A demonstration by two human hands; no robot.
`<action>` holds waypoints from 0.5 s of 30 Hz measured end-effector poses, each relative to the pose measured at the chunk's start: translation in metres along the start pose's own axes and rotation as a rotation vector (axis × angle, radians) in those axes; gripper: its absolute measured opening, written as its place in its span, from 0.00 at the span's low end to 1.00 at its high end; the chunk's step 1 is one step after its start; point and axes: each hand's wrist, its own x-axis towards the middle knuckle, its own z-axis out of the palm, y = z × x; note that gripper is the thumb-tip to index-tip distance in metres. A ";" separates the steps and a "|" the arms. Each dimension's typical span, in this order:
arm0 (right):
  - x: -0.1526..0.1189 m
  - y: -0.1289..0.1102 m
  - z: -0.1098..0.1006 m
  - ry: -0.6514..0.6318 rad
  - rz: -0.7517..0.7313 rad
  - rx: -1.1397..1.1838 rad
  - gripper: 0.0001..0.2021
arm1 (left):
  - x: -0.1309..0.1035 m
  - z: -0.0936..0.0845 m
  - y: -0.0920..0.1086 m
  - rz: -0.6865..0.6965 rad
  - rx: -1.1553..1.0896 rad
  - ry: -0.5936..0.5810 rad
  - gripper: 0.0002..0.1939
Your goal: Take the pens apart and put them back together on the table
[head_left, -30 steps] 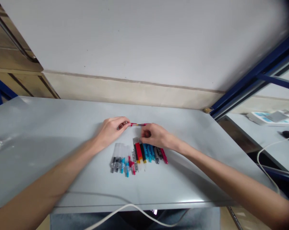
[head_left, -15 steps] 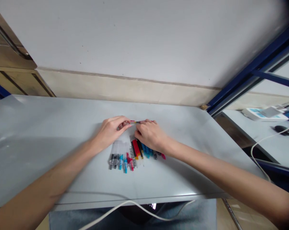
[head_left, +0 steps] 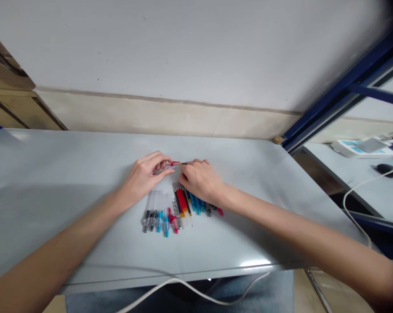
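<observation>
My left hand (head_left: 148, 171) is closed in a pinch on a pen barrel, which shows a red part (head_left: 173, 164) at its end and is otherwise mostly hidden by the fingers. Facing it, my right hand (head_left: 201, 179) is closed on a thin pen refill (head_left: 183, 164), dark with a yellow section, its tip end at the red part. Below the hands lie red pen refills (head_left: 181, 200), with black ones beside them. Clear pen barrels (head_left: 155, 200) with black, blue and red ends are spread to the left. Blue pen parts (head_left: 198, 206) are partly under my right hand.
The grey table (head_left: 69, 165) backs onto a wall (head_left: 183, 52). A white cable (head_left: 183, 293) loops past the front edge. On the right, behind a blue frame (head_left: 340, 82), another desk carries a black mouse (head_left: 389, 170) and a white device (head_left: 356, 148).
The view has shifted slightly. My hands still face each other; the red part shows more clearly at my left fingertips, while the refill remains in my right hand.
</observation>
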 end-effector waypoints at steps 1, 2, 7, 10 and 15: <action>0.001 0.000 0.001 -0.002 0.004 -0.005 0.13 | 0.000 0.000 -0.001 -0.003 -0.003 0.013 0.10; 0.002 0.001 0.002 -0.004 0.009 -0.006 0.12 | 0.000 0.000 -0.001 -0.007 -0.009 0.025 0.10; 0.010 0.010 -0.002 0.011 0.016 0.115 0.11 | 0.001 -0.002 0.004 -0.012 -0.071 0.041 0.05; 0.012 0.026 -0.021 0.128 0.086 0.286 0.13 | 0.002 -0.005 0.009 -0.022 -0.075 0.067 0.05; -0.003 0.066 -0.043 0.430 0.240 0.707 0.13 | 0.000 -0.006 0.012 -0.045 -0.082 0.044 0.08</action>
